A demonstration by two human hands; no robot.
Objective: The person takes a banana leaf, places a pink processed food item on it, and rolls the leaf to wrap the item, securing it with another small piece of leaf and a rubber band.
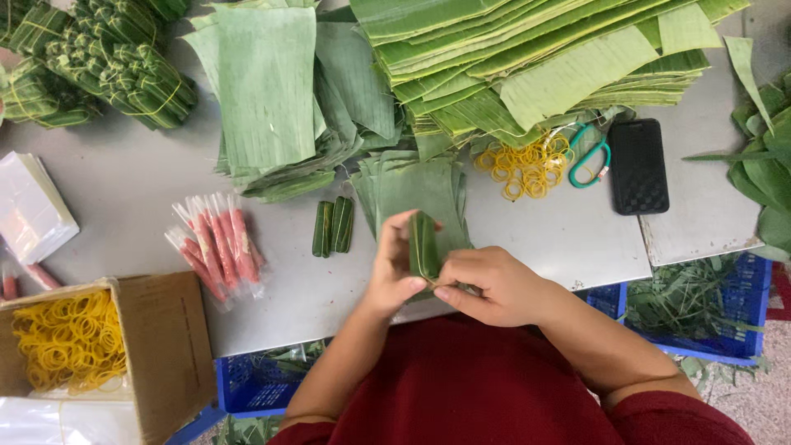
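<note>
1. The left hand [397, 264] and the right hand [486, 284] were both closed around a small leaf-wrapped roll [423, 245], fingers pinching its glossy green, ribbed wrapping just above the near edge of the grey tabletop [124, 181].
2. Two finished green rolls [333, 225] lay flat just left of the hands.
3. Pink sausage-like sticks in clear plastic sleeves [218, 247] fanned out further left.
4. Flat, rectangular cut banana leaves [527, 58] sat stacked in thick piles behind.
5. Loose yellow rubber bands [523, 165] lay scattered near green-handled scissors [589, 156] and a dark phone [638, 166].
6. A cardboard box [156, 354] held more yellow bands.
</note>
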